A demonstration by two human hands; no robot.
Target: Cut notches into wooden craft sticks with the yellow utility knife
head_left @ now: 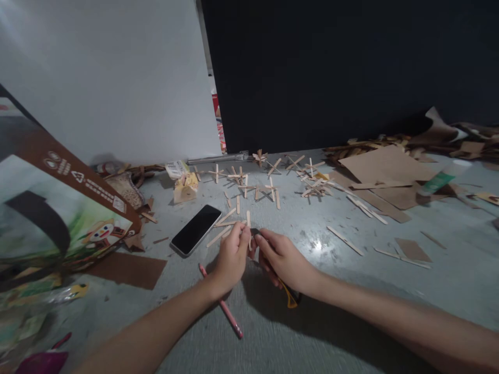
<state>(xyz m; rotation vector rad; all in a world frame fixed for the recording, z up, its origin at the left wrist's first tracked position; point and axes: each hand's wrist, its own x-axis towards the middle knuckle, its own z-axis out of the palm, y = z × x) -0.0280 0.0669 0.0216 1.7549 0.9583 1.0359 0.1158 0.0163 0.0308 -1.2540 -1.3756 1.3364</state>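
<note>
My left hand (232,257) is closed on a thin wooden craft stick (248,218), which points up past the fingertips. Wrapped around a black and yellow utility knife (291,298) is my right hand (284,258). The knife's handle end sticks out below the palm, and its dark front end meets the stick between my two hands. My fingers hide most of the blade. Under my left wrist lies a pink pencil (231,315). A dark-screened phone (197,229) rests left of my left hand, beside several loose stick pieces (215,237).
Crossed stick pieces (271,189) stand and lie behind my hands. Brown cardboard sheets (384,171) and a green-labelled bottle (444,177) are at the right. A large printed bag (74,176) stands at the left. White (113,78) and black (331,72) panels rise behind.
</note>
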